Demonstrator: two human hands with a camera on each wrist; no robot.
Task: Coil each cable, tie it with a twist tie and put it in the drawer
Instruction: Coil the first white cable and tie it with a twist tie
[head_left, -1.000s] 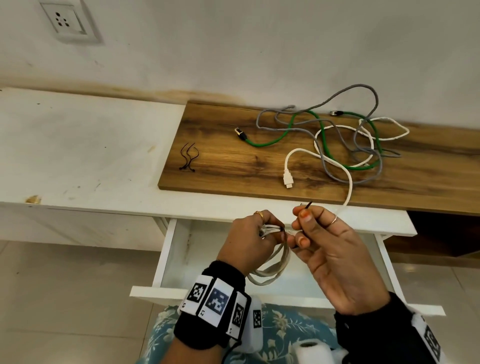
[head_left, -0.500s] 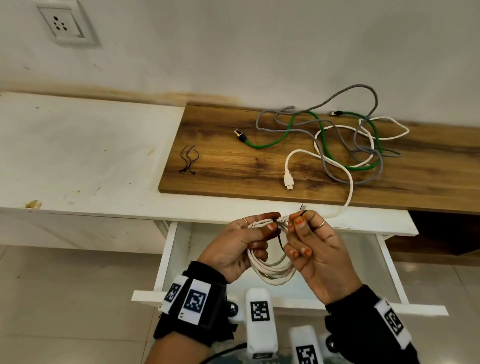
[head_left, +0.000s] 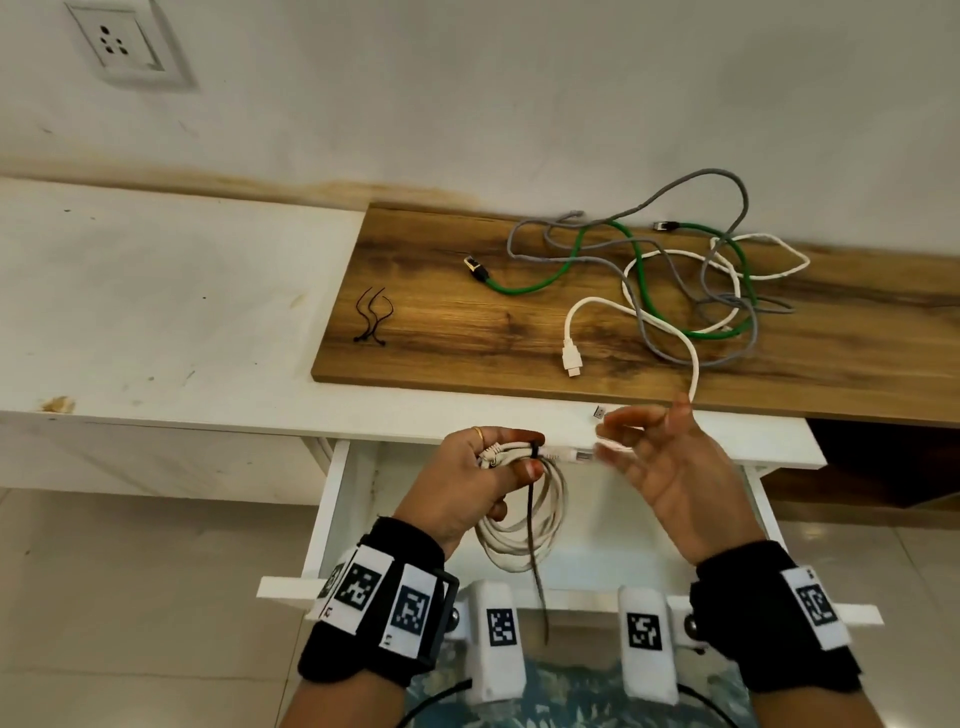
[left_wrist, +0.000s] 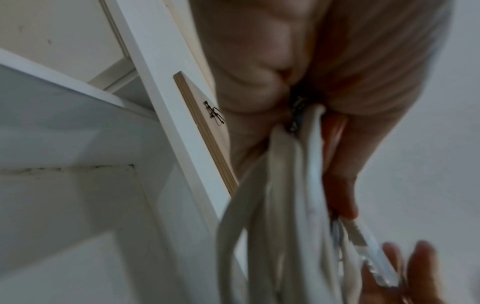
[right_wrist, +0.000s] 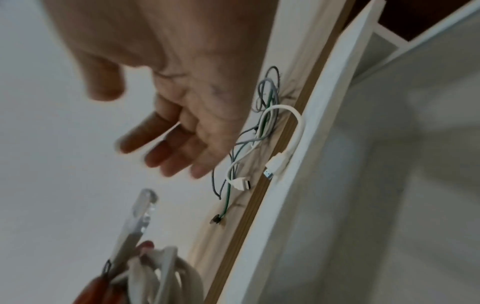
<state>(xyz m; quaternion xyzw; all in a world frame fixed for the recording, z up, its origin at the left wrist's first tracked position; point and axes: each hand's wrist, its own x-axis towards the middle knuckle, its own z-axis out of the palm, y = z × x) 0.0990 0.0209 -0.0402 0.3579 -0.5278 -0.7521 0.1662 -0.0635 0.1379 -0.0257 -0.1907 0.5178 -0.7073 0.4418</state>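
Over the open drawer (head_left: 332, 499), my left hand (head_left: 498, 460) grips a coiled white cable (head_left: 519, 535) at its top. A black twist tie (head_left: 535, 519) is wrapped round the coil beside my thumb, and its long tail hangs down. The cable's clear plug (head_left: 576, 456) sticks out to the right. My right hand (head_left: 639, 441) is just right of the plug, open and blurred, holding nothing. In the left wrist view the coil (left_wrist: 285, 205) hangs from my fingers. The right wrist view shows my open right hand (right_wrist: 168, 131) above the coil (right_wrist: 166, 277).
On the wooden board (head_left: 441, 343) lie a green cable (head_left: 535, 283), a grey cable (head_left: 727, 197) and a white cable (head_left: 587, 306), tangled together. Spare twist ties (head_left: 371, 317) lie at the board's left end. A wall socket (head_left: 130, 47) is at the upper left.
My right hand has let go of the twist tie and drawn away to the right, fingers spread. The tie's tail now hangs loose. The left hand keeps hold of the coil.
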